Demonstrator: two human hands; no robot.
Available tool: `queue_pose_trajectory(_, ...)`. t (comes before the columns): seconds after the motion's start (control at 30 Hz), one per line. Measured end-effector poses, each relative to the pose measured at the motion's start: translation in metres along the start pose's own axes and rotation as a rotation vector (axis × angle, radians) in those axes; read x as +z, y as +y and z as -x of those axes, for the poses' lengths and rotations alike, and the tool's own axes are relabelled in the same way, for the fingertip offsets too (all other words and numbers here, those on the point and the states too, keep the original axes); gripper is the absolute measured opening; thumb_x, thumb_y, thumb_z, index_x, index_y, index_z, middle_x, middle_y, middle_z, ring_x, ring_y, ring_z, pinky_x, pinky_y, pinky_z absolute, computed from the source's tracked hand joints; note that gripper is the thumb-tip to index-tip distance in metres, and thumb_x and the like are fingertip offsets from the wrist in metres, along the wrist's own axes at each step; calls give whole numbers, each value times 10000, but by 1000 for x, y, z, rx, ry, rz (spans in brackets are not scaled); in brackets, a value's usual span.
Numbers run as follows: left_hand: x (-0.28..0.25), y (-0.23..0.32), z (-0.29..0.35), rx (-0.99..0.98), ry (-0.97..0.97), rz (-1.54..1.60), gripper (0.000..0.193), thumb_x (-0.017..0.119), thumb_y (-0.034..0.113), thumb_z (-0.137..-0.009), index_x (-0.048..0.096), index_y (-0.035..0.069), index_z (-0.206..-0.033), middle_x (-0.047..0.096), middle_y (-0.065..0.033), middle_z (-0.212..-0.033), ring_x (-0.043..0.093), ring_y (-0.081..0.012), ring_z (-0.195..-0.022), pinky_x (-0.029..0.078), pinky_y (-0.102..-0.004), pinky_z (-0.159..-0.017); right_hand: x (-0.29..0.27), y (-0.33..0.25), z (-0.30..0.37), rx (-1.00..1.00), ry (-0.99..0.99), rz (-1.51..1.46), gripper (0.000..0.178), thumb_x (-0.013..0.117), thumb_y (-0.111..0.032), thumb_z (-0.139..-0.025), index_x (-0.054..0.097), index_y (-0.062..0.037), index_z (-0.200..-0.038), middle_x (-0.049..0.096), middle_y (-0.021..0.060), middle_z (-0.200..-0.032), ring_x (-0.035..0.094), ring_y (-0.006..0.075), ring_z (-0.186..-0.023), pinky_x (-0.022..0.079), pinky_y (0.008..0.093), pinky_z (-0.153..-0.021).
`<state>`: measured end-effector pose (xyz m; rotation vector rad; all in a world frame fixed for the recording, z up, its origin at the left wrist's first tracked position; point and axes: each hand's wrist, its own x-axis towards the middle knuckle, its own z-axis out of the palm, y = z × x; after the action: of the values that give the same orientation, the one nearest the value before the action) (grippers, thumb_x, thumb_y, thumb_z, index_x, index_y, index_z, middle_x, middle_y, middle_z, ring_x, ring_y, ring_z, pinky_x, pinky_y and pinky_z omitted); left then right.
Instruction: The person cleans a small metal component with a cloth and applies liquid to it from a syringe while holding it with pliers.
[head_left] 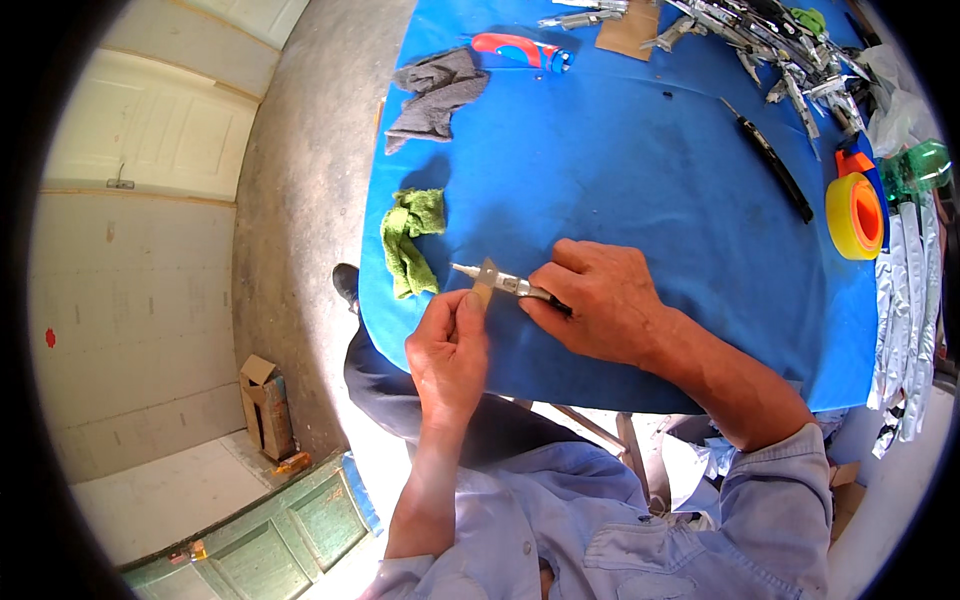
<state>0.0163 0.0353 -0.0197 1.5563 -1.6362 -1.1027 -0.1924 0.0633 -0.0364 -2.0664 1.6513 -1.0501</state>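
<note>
My right hand (605,300) grips a slim silver metal tool (512,284) with a dark rear part and a pale pointed tip that aims left; I cannot make out its exact kind. My left hand (447,350) pinches a small flat tan strip (484,290) between thumb and fingers. The strip's upper end meets the metal tool just behind its tip. Both hands are above the near edge of the blue-covered table (620,190). A crumpled green cloth (408,245) lies just left of the tool's tip.
A grey cloth (435,95) and a red-and-blue tool (520,50) lie farther back. Toward the right are a black slim tool (770,160), a yellow tape roll (853,215) and a green bottle (915,167). Several metal tools (740,35) pile up at the far right.
</note>
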Motion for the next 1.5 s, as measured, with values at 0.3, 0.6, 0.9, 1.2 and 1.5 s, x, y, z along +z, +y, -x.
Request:
queue_pose_trajectory(0.3,1,0,1,34,-4,-40,267,658,259,-1115,714,5,-1055,583,33,-700,509,-36,-618,379,-236,-542,0,0,0,0,1,-5,233,797,-237,-848,633,-83,-786,591,95,-803,659,331,-738,512,486,-624)
queue_pose_trajectory(0.6,2,-9,1,95,9,-62,253,660,241,-1114,711,-2,-1065,584,34,-704,514,-39,-623,372,-233,-541,0,-1,0,0,14,-3,236,796,-237,-847,628,-86,-781,589,95,-796,664,332,-745,515,485,-622)
queue_pose_trajectory(0.9,1,-9,2,89,-22,-85,253,659,238,-1115,710,-1,-1051,589,32,-704,513,-35,-626,378,-230,-545,0,0,0,5,7,-4,244,794,-239,-852,623,-81,-778,586,96,-792,659,329,-740,512,481,-623)
queue_pose_trajectory(1.2,0,-8,1,91,-13,-92,260,660,246,-1114,713,-2,-1057,596,25,-697,509,-39,-619,381,-237,-545,0,-1,0,4,6,-1,253,807,-241,-840,623,-80,-776,589,95,-796,661,332,-748,513,480,-627)
queue_pose_trajectory(1.5,4,-4,2,80,33,-18,254,664,241,-1111,715,0,-1051,604,22,-698,521,-38,-622,389,-234,-545,2,2,1,-12,47,9,210,834,-216,-825,654,-113,-788,578,59,-773,645,288,-705,491,439,-589)
